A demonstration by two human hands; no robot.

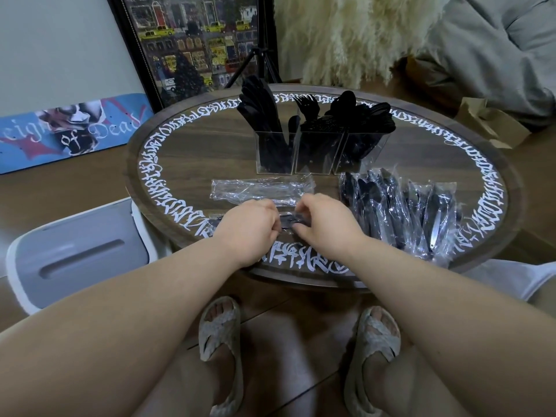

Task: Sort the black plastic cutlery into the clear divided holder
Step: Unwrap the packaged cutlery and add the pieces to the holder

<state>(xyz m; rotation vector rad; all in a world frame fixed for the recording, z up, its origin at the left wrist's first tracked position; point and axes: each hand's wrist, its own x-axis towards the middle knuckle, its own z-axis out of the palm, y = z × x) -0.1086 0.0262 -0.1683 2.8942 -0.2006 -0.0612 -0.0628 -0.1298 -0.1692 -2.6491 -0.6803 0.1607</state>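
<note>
Black cutlery pack [287,220] in crinkled clear wrap, pinched by both hands

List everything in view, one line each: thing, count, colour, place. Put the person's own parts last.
table: one, dark wood with white lettering round the rim, centre
holder: one, clear, three compartments, far middle of table, full of black cutlery
wrapped cutlery: a pile, black in clear wrap, right on table
empty wrappers: a few, clear, in front of holder
packet: one, clear wrap with black cutlery, between both hands
picture: one, framed, behind table
skateboard deck: one, blue, left
tripod: one, black, behind table
paper bag: one, brown, right
sandals: two, grey, on feet
left hand: grips packet
right hand: grips packet
</note>
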